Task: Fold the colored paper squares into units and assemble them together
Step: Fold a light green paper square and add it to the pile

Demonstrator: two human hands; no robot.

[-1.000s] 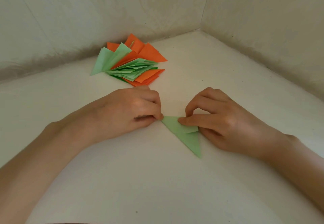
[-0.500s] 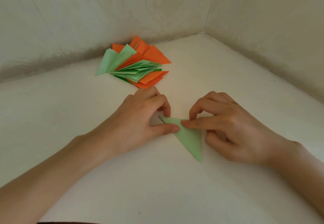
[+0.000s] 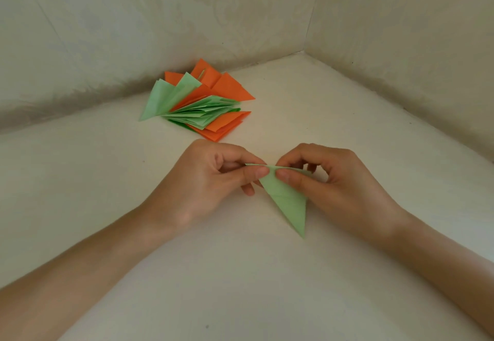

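A folded green paper (image 3: 290, 201), a long narrow triangle, sits just right of the middle of the view. Its short edge is uppermost and its sharp tip points toward 5 o'clock, down toward the table (image 3: 240, 287); whether the tip touches the table cannot be told. Both hands hold it at that top edge. The left hand (image 3: 211, 180) comes at it from 9 o'clock, thumb on the near face and curled fingers (image 3: 240, 155) behind, pinching the left end of the edge. The right hand (image 3: 339, 180) comes from 3 o'clock and pinches the same edge just beside it, its thumb flat on the near face and its fingers (image 3: 294, 153) arched over the top. The two thumb tips nearly meet. Both wrists are raised a little, and the bare forearms run out to the frame's corners at 8 o'clock and 4 o'clock. Well apart from the hands, at 11 o'clock, a pile of folded orange and green papers (image 3: 203, 103) lies fanned out on the table near the pale walls (image 3: 133, 20), which meet in a corner at 1 o'clock.
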